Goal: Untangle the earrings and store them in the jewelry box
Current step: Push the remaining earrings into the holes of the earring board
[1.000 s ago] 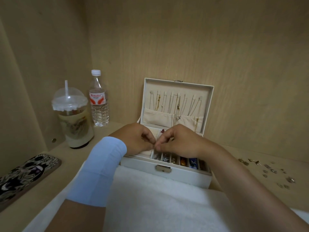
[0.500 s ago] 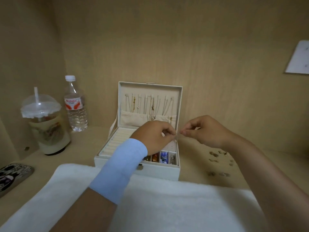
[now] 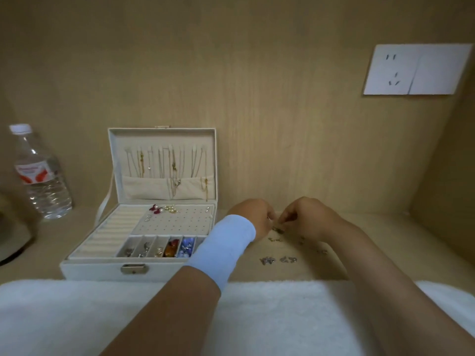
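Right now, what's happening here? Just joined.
A person is sorting earrings. The left hand and right hand are low over the wooden shelf, right of the open jewelry box. They appear to pinch a small earring cluster between their fingertips. More loose earrings lie on the shelf nearby, not yet stored. A few stored earrings sit on the box's perforated panel.

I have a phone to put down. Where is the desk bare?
Bare: the strip between bottle and box, and the far right between earrings and side wall. Crowded: right of the box, where left hand and right hand pinch earrings.
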